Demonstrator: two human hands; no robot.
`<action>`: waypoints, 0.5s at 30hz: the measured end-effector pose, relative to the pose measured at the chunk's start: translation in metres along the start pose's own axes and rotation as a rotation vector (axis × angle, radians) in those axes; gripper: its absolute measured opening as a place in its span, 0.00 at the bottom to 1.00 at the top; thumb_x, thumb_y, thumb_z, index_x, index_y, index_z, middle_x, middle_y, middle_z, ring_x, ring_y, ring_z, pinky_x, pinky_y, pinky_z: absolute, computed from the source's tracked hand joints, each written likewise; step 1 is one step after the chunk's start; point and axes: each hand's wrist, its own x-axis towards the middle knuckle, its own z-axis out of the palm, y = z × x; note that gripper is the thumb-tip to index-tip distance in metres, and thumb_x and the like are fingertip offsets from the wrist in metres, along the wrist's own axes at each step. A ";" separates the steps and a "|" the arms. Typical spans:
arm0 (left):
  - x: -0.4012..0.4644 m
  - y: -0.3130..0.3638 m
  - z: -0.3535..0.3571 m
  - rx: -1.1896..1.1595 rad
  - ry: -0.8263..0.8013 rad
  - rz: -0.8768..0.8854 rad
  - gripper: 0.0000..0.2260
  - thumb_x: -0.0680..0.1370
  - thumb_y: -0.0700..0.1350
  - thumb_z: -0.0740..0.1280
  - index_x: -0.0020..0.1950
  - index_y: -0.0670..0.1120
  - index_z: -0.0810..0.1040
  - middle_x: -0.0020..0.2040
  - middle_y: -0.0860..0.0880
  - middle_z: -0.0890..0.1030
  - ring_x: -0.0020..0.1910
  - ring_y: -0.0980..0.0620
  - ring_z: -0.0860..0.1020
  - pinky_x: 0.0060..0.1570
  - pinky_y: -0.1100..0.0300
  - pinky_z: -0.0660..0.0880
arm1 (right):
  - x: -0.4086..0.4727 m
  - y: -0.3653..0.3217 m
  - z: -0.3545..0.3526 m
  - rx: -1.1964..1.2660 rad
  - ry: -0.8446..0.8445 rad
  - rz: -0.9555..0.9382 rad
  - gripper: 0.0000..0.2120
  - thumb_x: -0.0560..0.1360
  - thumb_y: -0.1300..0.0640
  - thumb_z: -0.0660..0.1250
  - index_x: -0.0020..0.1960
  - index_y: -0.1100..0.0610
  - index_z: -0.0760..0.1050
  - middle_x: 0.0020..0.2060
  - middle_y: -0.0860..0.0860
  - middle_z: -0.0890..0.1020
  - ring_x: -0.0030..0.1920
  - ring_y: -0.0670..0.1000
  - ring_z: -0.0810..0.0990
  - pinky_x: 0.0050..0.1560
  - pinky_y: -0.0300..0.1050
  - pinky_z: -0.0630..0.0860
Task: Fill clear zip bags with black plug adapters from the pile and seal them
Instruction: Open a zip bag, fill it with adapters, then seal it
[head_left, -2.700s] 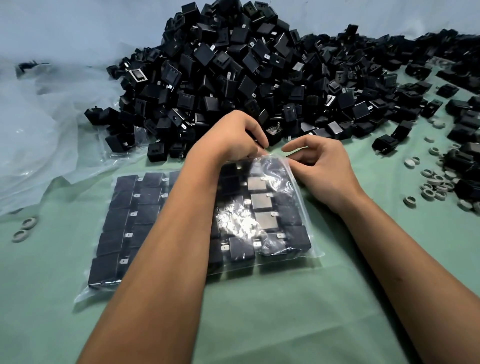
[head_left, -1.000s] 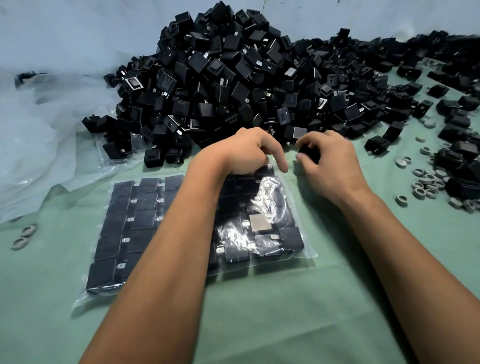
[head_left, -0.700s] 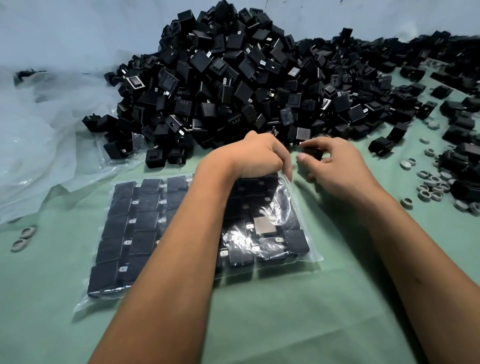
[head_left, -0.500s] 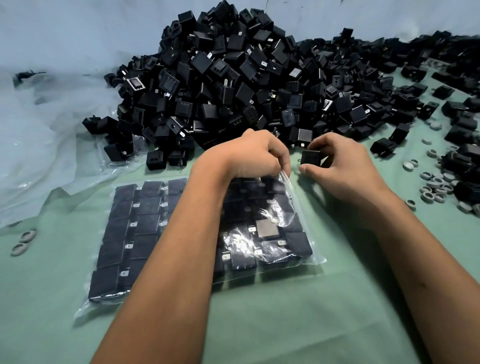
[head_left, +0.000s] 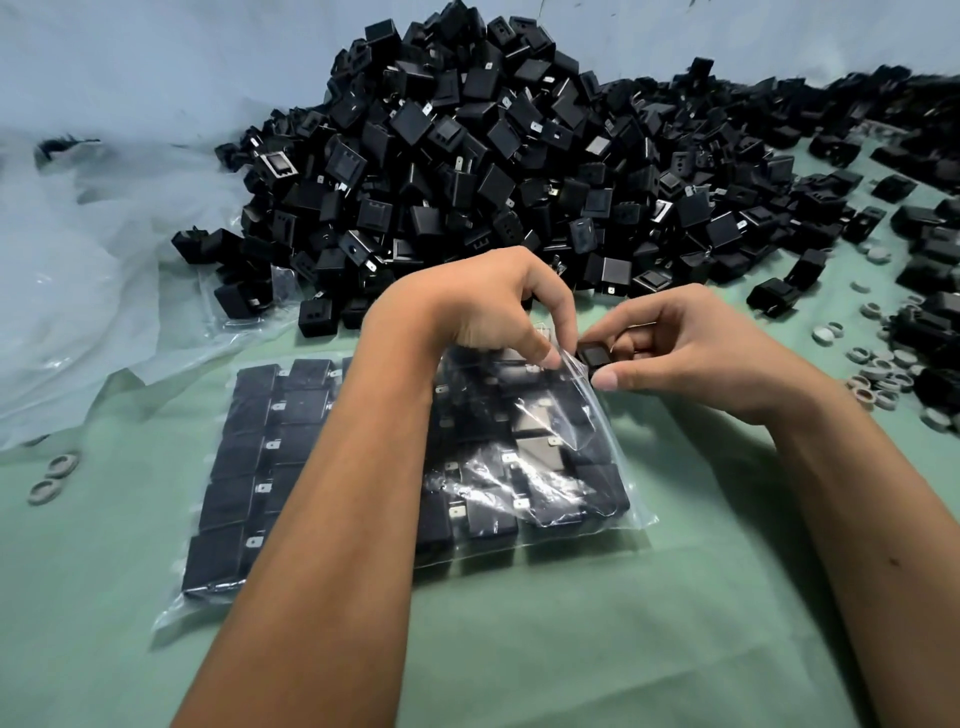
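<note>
A green cloth-covered tabletop (head_left: 519, 649) carries a great heap of black plastic plug adapters (head_left: 493, 156) at twelve o'clock. A crumpled sheet of clear plastic film (head_left: 78, 286) lies at ten o'clock. At centre lies a clear zip bag (head_left: 561, 467), packed with adapter rows. The left hand (head_left: 483, 306), forearm crossing the bag, pinches its far right corner with curled fingers. The right hand (head_left: 691, 353) grips a single black adapter (head_left: 595, 357) at the bag's mouth. Small grey rings (head_left: 878, 369) are scattered at three o'clock.

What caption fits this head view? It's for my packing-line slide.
Left hand holds the zip bag open while right hand slips in an adapter.
</note>
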 end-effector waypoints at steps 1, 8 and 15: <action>0.000 0.000 -0.001 -0.004 0.004 0.010 0.08 0.70 0.46 0.81 0.43 0.59 0.86 0.54 0.59 0.79 0.59 0.52 0.79 0.63 0.46 0.76 | 0.001 0.001 0.001 0.001 0.001 -0.009 0.21 0.60 0.53 0.83 0.52 0.55 0.86 0.37 0.50 0.84 0.38 0.45 0.80 0.41 0.35 0.78; 0.002 -0.002 -0.003 -0.065 0.002 0.058 0.08 0.70 0.44 0.81 0.42 0.58 0.87 0.45 0.67 0.80 0.46 0.70 0.77 0.47 0.64 0.70 | 0.001 -0.001 0.004 -0.039 0.009 -0.050 0.17 0.63 0.55 0.82 0.51 0.54 0.87 0.35 0.50 0.79 0.37 0.46 0.75 0.37 0.33 0.74; 0.000 0.003 -0.004 -0.061 0.026 0.067 0.07 0.71 0.43 0.80 0.44 0.55 0.87 0.49 0.58 0.83 0.48 0.66 0.78 0.54 0.59 0.74 | -0.001 -0.012 0.016 -0.085 -0.019 -0.091 0.13 0.69 0.57 0.80 0.53 0.57 0.86 0.38 0.67 0.79 0.38 0.54 0.73 0.42 0.53 0.69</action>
